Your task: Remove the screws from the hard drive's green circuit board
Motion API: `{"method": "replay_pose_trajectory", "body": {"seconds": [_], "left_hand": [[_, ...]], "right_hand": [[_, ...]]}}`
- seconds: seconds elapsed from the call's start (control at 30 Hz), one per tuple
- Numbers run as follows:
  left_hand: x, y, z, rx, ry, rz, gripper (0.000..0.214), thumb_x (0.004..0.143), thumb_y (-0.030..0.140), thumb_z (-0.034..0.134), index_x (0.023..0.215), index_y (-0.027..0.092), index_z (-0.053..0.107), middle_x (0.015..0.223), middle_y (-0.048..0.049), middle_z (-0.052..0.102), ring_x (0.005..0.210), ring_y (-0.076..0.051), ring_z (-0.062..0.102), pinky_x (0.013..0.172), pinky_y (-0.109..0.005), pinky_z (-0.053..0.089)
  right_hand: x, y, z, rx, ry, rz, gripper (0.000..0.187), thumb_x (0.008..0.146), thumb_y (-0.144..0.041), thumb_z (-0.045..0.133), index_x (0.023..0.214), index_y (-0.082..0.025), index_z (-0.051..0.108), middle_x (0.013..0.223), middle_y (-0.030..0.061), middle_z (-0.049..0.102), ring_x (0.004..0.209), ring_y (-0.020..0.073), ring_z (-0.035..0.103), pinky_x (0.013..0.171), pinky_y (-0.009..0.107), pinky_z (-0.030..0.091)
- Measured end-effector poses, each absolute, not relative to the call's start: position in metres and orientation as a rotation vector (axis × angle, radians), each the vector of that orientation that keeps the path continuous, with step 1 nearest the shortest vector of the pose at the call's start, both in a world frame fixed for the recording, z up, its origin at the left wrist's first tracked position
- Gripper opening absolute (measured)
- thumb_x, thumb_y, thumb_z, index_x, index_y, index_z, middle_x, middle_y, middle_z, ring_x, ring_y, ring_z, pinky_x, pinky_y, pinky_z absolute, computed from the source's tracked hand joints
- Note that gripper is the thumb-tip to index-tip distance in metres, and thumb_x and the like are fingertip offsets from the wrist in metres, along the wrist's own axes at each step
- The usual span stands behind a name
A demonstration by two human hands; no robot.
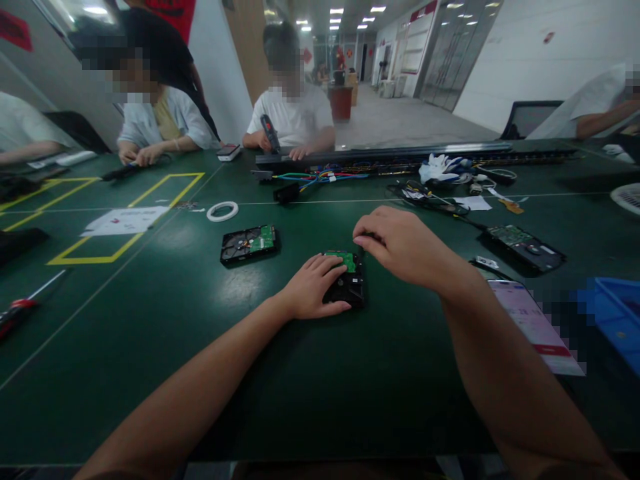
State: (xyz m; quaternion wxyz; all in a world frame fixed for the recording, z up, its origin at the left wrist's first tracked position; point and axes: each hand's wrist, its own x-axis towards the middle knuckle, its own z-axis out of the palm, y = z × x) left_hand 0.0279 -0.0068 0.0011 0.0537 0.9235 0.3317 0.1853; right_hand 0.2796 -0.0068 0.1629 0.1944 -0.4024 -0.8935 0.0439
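Note:
A black hard drive (356, 281) with a green circuit board lies on the table in front of me. My left hand (316, 285) spans its left side, fingers over the board and thumb along the near edge, holding it against the tabletop. Just beyond the drive's far right corner, my right hand (387, 241) is closed in a pinch. Something small and dark shows at those fingertips, too little to name. To the left sits a second hard drive (249, 245), circuit side up and untouched.
A third drive (523, 247) with a cable lies right, near a phone (535, 327) and a blue bin (617, 320). Tape roll (223, 212), paper (125, 220) and screwdriver (30, 303) are left. Cables (320, 177) and gloves (443, 169) lie farther back; people sit across.

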Motion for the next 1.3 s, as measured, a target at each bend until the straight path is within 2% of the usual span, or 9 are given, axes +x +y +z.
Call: {"method": "replay_pose_trajectory", "body": {"seconds": [0.23, 0.37, 0.53, 0.7, 0.83, 1.07, 1.17, 1.3], "left_hand": [[0.0286, -0.0067, 0.001, 2.798, 1.005, 0.571, 0.085, 0.1, 0.078, 0.065, 0.16, 0.018, 0.055, 0.168, -0.0215, 0.054, 0.157, -0.044, 0.052, 0.137, -0.069, 0.031], [0.0287, -0.0067, 0.0017, 2.802, 0.999, 0.569, 0.085, 0.101, 0.077, 0.064, 0.16, 0.017, 0.055, 0.167, -0.0219, 0.055, 0.157, -0.044, 0.052, 0.136, -0.069, 0.032], [0.0288, -0.0068, 0.0023, 2.799, 0.995, 0.578, 0.084, 0.101, 0.078, 0.064, 0.16, 0.02, 0.055, 0.167, -0.0204, 0.055, 0.158, -0.043, 0.051, 0.136, -0.069, 0.032], [0.0284, -0.0067, 0.0002, 2.798, 0.999, 0.58, 0.085, 0.101, 0.079, 0.064, 0.16, 0.019, 0.055, 0.166, -0.0208, 0.055, 0.157, -0.043, 0.052, 0.137, -0.069, 0.031], [0.0282, -0.0065, -0.0003, 2.791, 0.996, 0.58, 0.084, 0.101, 0.077, 0.065, 0.161, 0.02, 0.054, 0.167, -0.0205, 0.055, 0.157, -0.043, 0.052, 0.136, -0.069, 0.032], [0.0279, -0.006, 0.0002, 2.792, 0.996, 0.578, 0.083, 0.101, 0.077, 0.064, 0.161, 0.02, 0.055, 0.167, -0.0206, 0.055, 0.157, -0.043, 0.052, 0.136, -0.069, 0.032], [0.028, -0.0061, -0.0004, 2.795, 0.994, 0.58, 0.084, 0.101, 0.078, 0.065, 0.161, 0.02, 0.055, 0.167, -0.0203, 0.055, 0.158, -0.043, 0.052, 0.137, -0.068, 0.032], [0.0278, -0.0064, -0.0008, 2.798, 0.997, 0.58, 0.086, 0.101, 0.079, 0.064, 0.161, 0.018, 0.055, 0.168, -0.0213, 0.054, 0.158, -0.043, 0.051, 0.137, -0.068, 0.032]], "right_hand": [[0.2814, -0.0033, 0.157, -1.137, -2.451, 0.155, 0.026, 0.102, -0.015, 0.057, 0.121, -0.017, 0.076, 0.123, 0.0152, 0.08, 0.114, 0.03, 0.072, 0.104, 0.042, 0.051], [0.2798, -0.0062, 0.1601, -1.188, -2.434, 0.139, 0.022, 0.099, -0.015, 0.059, 0.111, -0.017, 0.077, 0.112, 0.0141, 0.08, 0.103, 0.0292, 0.072, 0.096, 0.042, 0.052], [0.2792, -0.0071, 0.1621, -1.102, -2.499, 0.148, 0.017, 0.106, -0.022, 0.06, 0.102, -0.019, 0.076, 0.104, 0.011, 0.078, 0.103, 0.0277, 0.069, 0.094, 0.04, 0.049], [0.2806, -0.003, 0.159, -1.132, -2.487, 0.189, 0.015, 0.105, -0.019, 0.062, 0.107, -0.019, 0.077, 0.111, 0.0124, 0.08, 0.106, 0.0281, 0.071, 0.098, 0.041, 0.05], [0.2821, -0.002, 0.1576, -1.139, -2.443, 0.209, 0.022, 0.102, -0.015, 0.061, 0.118, -0.019, 0.075, 0.123, 0.0129, 0.081, 0.112, 0.029, 0.073, 0.102, 0.042, 0.051], [0.2819, -0.0043, 0.1563, -1.166, -2.429, 0.192, 0.021, 0.098, -0.011, 0.054, 0.108, -0.02, 0.071, 0.116, 0.0141, 0.076, 0.111, 0.0301, 0.071, 0.102, 0.044, 0.052], [0.2811, -0.0056, 0.1572, -1.151, -2.442, 0.183, 0.018, 0.101, -0.014, 0.053, 0.104, -0.02, 0.07, 0.117, 0.015, 0.073, 0.109, 0.0304, 0.07, 0.102, 0.045, 0.053], [0.2797, -0.005, 0.157, -1.142, -2.451, 0.155, 0.017, 0.103, -0.017, 0.056, 0.111, -0.02, 0.071, 0.12, 0.0158, 0.073, 0.111, 0.0322, 0.069, 0.102, 0.048, 0.053]]}}
